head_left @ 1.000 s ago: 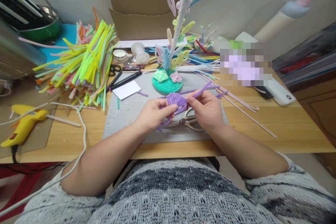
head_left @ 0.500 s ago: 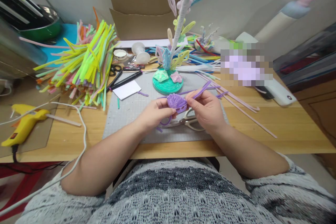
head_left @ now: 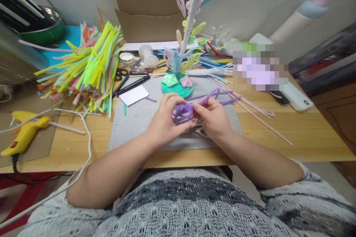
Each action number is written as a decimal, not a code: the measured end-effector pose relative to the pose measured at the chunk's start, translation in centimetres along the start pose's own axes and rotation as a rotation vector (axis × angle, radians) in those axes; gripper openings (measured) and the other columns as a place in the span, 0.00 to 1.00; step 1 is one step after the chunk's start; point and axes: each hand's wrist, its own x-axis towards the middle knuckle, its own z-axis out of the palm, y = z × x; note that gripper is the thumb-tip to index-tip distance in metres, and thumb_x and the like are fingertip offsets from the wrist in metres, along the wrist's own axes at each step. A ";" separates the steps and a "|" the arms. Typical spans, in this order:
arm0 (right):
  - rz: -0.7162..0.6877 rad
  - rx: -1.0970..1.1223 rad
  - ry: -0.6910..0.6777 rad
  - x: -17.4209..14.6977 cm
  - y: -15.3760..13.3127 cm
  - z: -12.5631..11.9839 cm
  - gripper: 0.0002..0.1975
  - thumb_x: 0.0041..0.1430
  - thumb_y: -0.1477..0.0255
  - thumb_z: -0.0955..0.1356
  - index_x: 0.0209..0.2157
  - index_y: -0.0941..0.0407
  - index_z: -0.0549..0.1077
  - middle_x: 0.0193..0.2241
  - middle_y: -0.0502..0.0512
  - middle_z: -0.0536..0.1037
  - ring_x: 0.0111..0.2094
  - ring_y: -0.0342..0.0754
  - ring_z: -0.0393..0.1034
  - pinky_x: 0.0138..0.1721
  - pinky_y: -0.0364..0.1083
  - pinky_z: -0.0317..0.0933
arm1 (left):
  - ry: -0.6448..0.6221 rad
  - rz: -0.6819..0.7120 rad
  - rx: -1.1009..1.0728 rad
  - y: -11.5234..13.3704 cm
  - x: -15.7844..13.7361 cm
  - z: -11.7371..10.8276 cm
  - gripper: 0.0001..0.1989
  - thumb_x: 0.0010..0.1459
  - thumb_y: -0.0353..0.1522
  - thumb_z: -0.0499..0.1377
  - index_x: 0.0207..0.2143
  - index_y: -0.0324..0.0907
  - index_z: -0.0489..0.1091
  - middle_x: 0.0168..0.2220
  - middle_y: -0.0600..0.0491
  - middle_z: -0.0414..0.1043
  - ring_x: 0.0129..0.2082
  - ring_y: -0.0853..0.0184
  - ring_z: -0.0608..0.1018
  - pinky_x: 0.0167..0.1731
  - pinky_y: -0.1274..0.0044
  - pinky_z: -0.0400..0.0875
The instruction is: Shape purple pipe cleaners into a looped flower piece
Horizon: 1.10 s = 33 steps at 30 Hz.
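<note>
A purple pipe-cleaner piece (head_left: 183, 112), bent into rows of loops, sits between my two hands above the grey cutting mat (head_left: 130, 122). My left hand (head_left: 167, 116) curls around its left side, thumb below and fingers above. At its right edge my right hand (head_left: 213, 116) pinches a purple pipe cleaner (head_left: 207, 98) whose bent end sticks up past the fingers. Beneath the hands lie scissors (head_left: 202, 132), mostly covered. Just beyond stands a round teal base (head_left: 178, 89) with a white-wrapped stem (head_left: 190, 22) bearing pastel loops and flowers.
A heap of colourful pipe cleaners (head_left: 91, 66) is at the left, near a yellow glue gun (head_left: 25, 129) with its white cord (head_left: 89, 137). Black pens (head_left: 133, 85) and a white card (head_left: 134, 95) lie on the mat's far left. Pink pipe cleaners (head_left: 256, 113) stretch across the right.
My left hand has turned and now wraps higher around the purple piece, which has rotated to show its looped side. Both hands have shifted slightly left.
</note>
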 end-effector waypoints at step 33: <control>0.163 -0.099 -0.127 0.3 0.1 0.1 0.13 0.46 0.63 0.72 0.28 0.57 0.70 0.22 0.47 0.72 0.20 0.38 0.63 0.19 0.38 0.58 | 0.036 -0.561 -0.697 -1.0 0.6 0.4 0.13 0.41 0.34 0.67 0.26 0.37 0.67 0.23 0.58 0.69 0.22 0.75 0.71 0.26 0.80 0.67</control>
